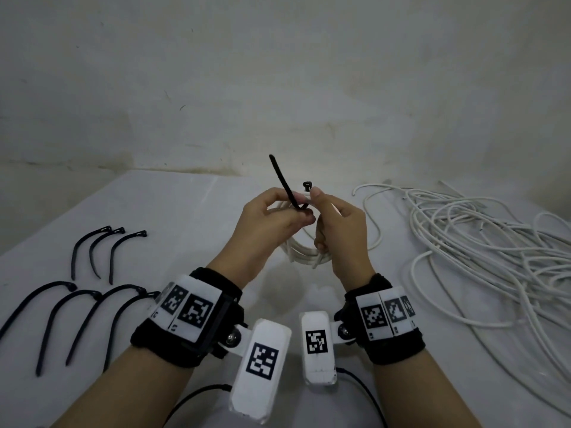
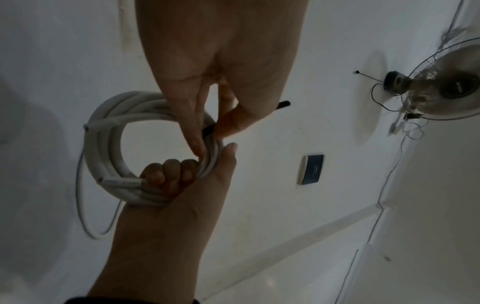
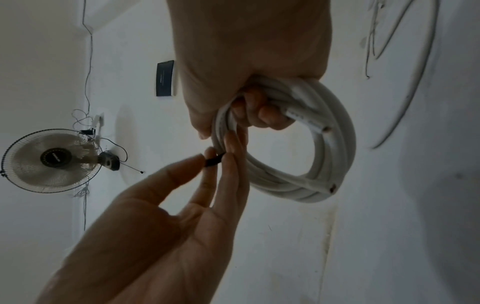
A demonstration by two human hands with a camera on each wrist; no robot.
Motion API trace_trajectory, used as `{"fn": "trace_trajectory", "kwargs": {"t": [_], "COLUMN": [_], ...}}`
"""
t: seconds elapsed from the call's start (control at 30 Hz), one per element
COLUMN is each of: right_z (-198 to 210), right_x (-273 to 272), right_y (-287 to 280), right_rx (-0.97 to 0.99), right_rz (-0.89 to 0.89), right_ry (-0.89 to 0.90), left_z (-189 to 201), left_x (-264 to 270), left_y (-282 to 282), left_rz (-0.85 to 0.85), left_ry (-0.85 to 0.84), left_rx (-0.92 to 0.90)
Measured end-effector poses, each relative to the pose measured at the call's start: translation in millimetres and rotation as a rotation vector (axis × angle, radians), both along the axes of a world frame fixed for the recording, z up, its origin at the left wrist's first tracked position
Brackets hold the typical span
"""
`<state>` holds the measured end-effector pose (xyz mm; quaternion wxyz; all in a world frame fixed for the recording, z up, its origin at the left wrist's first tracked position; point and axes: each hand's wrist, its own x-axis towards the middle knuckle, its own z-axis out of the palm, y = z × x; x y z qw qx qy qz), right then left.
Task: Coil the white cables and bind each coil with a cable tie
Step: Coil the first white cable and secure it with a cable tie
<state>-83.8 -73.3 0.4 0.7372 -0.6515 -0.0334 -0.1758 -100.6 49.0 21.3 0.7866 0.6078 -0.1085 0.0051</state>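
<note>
A fan (image 3: 50, 160) with a wire guard is mounted on the white wall (image 1: 278, 72), at the left of the right wrist view and the upper right of the left wrist view, with thin wires (image 3: 87, 61) running along the wall near it. A dark panel (image 3: 165, 78) is fixed to the same wall, upper centre-left in the right wrist view. A white table (image 1: 191, 211) fills the lower half of the head view.
</note>
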Motion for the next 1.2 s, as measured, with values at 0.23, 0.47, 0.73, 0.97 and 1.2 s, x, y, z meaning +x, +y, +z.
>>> {"fn": "trace_trajectory", "kwargs": {"t": [0.23, 0.47, 0.73, 0.97, 1.2], "right_z": [-2, 2, 4, 6, 5], "right_x": [1, -1, 0, -3, -6], "right_y": [0, -1, -5, -4, -3], "right_rx": [-0.016, 0.100, 0.247, 0.124, 0.057], "right_rz": [-0.022, 0.166, 0.317, 0.331, 0.329], "right_ry": [-0.016, 0.001, 0.057, 0.028, 0.065], "left_z": [6, 15, 12, 5, 13], "left_x": [4, 21, 24, 27, 26], "left_y": [12, 24, 16, 7, 15], "left_rz": [0.340, 0.322, 0.246, 0.159, -0.032], "left_ry": [-0.380, -0.535, -0.673, -0.429, -0.265], "left_rx": [0.371, 0.381, 0.397, 0.413, 0.429]}}
